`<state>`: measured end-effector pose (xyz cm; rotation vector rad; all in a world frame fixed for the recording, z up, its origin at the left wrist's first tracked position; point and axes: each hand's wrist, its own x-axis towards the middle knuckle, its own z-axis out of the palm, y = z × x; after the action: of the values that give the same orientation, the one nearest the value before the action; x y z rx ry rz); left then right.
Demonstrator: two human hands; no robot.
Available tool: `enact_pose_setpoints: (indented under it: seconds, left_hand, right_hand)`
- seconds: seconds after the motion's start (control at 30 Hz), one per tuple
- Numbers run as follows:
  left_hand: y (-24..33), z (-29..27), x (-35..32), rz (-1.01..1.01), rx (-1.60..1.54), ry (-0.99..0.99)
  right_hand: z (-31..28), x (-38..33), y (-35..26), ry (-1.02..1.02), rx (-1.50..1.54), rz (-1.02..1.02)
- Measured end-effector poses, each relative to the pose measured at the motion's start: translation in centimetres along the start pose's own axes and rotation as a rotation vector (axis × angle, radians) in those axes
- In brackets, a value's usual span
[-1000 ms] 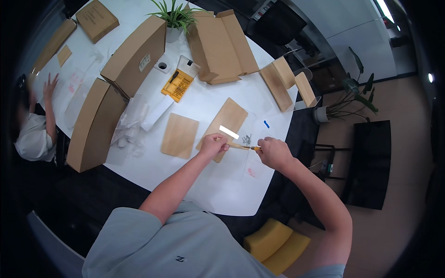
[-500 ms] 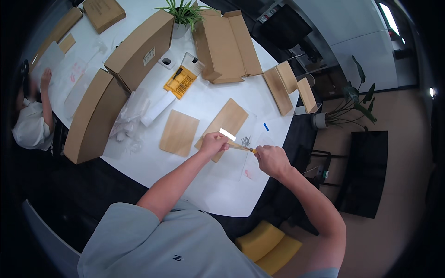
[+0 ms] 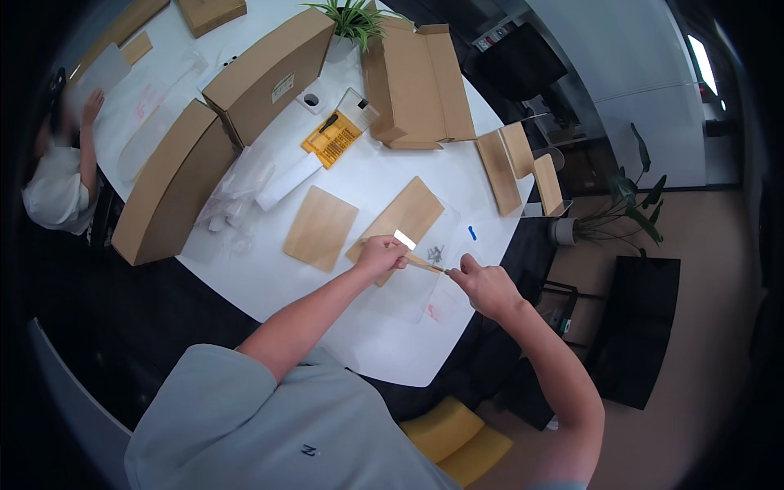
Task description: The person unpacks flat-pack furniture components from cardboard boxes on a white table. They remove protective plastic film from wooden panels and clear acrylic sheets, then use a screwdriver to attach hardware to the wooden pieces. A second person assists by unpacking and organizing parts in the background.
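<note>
My left hand (image 3: 382, 255) is closed on a narrow wooden piece (image 3: 423, 264), held up over the table. A flat white strip (image 3: 404, 240) stands out above its fingers; whether it joins the wood I cannot tell. My right hand (image 3: 487, 290) is closed round a screwdriver, its handle mostly hidden, with the shaft (image 3: 442, 270) meeting the right end of the wooden piece. Beneath lies a rectangular wooden board (image 3: 408, 208), partly covered by my left hand. A second board (image 3: 321, 229) lies to its left. Several small screws (image 3: 436, 255) sit in a pile beyond the wooden piece.
A yellow tool case (image 3: 333, 140), a tape roll (image 3: 311, 100) and crumpled plastic wrap (image 3: 237, 192) lie farther off. Cardboard boxes (image 3: 171, 184) stand at left, an open carton (image 3: 420, 86) at the back. A wooden stand (image 3: 500, 171) is at the right edge. Another person (image 3: 61, 192) sits far left.
My right hand has shifted slightly right and down, and its thumb is now raised; the screwdriver's yellow handle no longer shows. My left hand keeps its grip. The whole view has turned a little.
</note>
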<state>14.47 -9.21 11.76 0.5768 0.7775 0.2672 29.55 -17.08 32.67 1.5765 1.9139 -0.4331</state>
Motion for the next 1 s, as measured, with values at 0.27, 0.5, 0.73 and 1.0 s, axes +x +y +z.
enact_pose_setpoints:
  seconds: [0.27, 0.5, 0.73, 1.0]
  left_hand:
    - [-0.8, -0.2, 1.1, 0.026, -0.006, -0.011]
    - [-0.7, -0.2, 1.0, 0.017, 0.013, -0.004]
    - [-0.9, -0.5, 1.5, 0.021, 0.025, -0.025]
    - [-0.9, -0.1, 1.2, 0.006, -0.027, 0.011]
  right_hand:
    - [0.9, 0.5, -0.8, 0.073, 0.428, 0.373]
    - [1.3, 1.7, 1.1, -0.031, 0.781, 0.683]
    - [0.3, 1.3, -0.5, 0.03, 0.485, 0.511]
    - [0.7, 0.9, -0.1, 0.095, 0.173, 0.228]
